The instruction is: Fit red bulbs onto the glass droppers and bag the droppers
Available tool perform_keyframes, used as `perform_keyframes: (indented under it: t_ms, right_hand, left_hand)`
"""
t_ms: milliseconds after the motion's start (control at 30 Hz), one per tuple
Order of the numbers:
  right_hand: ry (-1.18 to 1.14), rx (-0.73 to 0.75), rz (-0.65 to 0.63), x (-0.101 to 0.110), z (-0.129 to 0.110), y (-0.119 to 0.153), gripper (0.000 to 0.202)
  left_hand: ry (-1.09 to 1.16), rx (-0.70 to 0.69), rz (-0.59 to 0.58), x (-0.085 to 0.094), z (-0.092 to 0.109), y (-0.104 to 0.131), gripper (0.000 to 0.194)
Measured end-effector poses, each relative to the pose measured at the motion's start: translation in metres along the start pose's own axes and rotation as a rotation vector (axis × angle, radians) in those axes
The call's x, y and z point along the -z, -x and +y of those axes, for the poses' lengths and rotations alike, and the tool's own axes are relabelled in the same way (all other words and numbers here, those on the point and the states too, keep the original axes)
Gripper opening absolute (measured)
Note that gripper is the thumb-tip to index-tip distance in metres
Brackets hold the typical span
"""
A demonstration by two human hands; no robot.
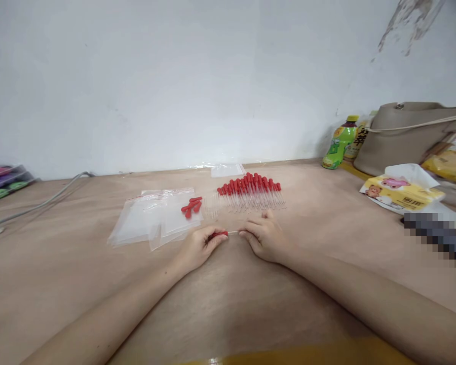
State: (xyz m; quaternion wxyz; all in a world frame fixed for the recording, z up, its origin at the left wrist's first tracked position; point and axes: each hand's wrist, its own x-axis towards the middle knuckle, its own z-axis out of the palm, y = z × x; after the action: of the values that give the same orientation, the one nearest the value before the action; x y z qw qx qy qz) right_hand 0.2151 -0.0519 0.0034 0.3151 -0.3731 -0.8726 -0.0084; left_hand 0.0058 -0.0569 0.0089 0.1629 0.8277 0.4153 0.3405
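My left hand (201, 246) pinches a red rubber bulb (223, 233), its open end facing right. From that end a thin clear glass dropper tube (233, 232) runs to my right hand (264, 237), whose fingers are closed on it. How far the tube sits inside the bulb I cannot tell. Just beyond my hands lie a few loose clear tubes (212, 205) and a fanned row of red-topped droppers (251, 190). Several loose red bulbs (192, 207) rest on clear zip bags (137, 218) to the left.
Against the wall lies another small clear bag (226, 170). At the right stand a green bottle (340, 144) and a grey-beige bag (399, 134), with a yellow-and-white package (399, 192) in front. A grey cable (53, 200) crosses the table's left side.
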Motion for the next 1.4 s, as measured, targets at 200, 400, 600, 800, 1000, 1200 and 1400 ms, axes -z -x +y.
perform_keyframes:
  t_ms: [200,400,600,800,1000,1200,1400]
  right_hand:
    - [-0.136,0.022,-0.005,0.006,0.009,-0.001,0.014]
    - [-0.091,0.050,0.055,0.003,0.005,-0.001,0.017]
    - [-0.048,0.075,0.040,-0.005,0.005,-0.001,0.023]
    - [0.011,0.083,0.019,-0.004,0.001,-0.003,0.028]
    - [0.013,0.049,-0.044,-0.006,-0.003,-0.005,0.031]
    - [0.024,0.025,-0.117,0.000,-0.004,-0.009,0.030]
    - [0.199,0.112,-0.119,0.016,0.006,-0.011,0.021]
  left_hand:
    - [0.043,0.001,0.014,0.002,-0.006,-0.001,0.019]
    - [0.010,-0.013,0.043,0.000,-0.007,0.000,0.017]
    - [0.002,-0.017,0.044,-0.001,-0.006,0.002,0.017]
    - [-0.009,-0.031,-0.018,0.001,-0.004,0.002,0.015]
    - [-0.027,-0.047,-0.038,0.000,-0.006,0.002,0.017]
    - [-0.060,-0.061,0.023,0.001,-0.005,-0.001,0.016]
    - [-0.021,0.030,0.028,0.003,-0.008,-0.006,0.027]
